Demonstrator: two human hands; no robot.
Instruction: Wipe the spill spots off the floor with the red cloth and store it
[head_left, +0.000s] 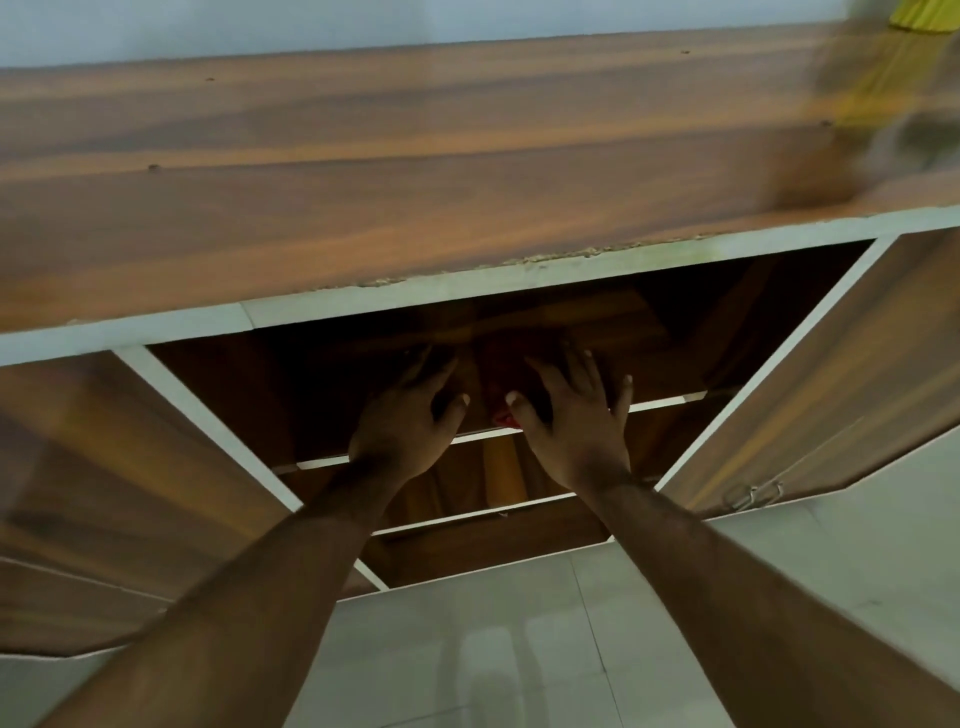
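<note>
Wood-grain laminate is seen across the cabinet top (363, 171), its near edge chipped. Both doors are swung wide, and the red cloth (501, 387) is found on the upper shelf (660, 401) inside, between the two hands. The left hand (402, 423) and right hand (574, 421) are spread, fingers reaching onto the shelf beside the cloth. Pale floor tiles (519, 649) are seen below; something yellow (919, 21) is blurred far right.

Head view, downward, near cabinet (467, 156)
</note>
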